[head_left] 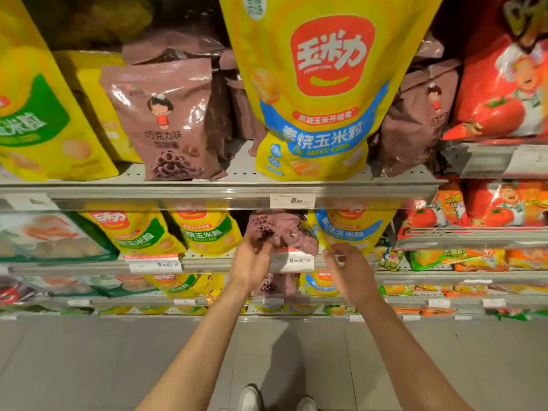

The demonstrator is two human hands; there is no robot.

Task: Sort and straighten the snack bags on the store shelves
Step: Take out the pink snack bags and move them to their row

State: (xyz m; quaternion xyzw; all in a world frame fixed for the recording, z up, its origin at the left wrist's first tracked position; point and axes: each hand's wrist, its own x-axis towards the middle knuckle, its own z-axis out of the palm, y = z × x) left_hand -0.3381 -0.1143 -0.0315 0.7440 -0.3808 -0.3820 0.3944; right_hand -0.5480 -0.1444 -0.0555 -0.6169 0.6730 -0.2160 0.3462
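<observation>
A brown chocolate snack bag (286, 232) stands on the second shelf (207, 262), between yellow-green corn bags (207, 229) on its left and a yellow-blue corn bag (353, 229) on its right. My left hand (252, 262) grips the brown bag's lower left edge. My right hand (347, 268) reaches up beside the bag's lower right corner with fingers curled loosely, touching the bottom of the yellow-blue bag. Whether it holds anything is unclear.
The upper shelf (222, 188) carries more brown bags (166, 120), a large yellow-blue corn bag (314, 84) and red tomato bags (504, 84) at the right. Lower shelves hold several more bags. Price tags (292, 200) line the shelf edges. Grey floor lies below.
</observation>
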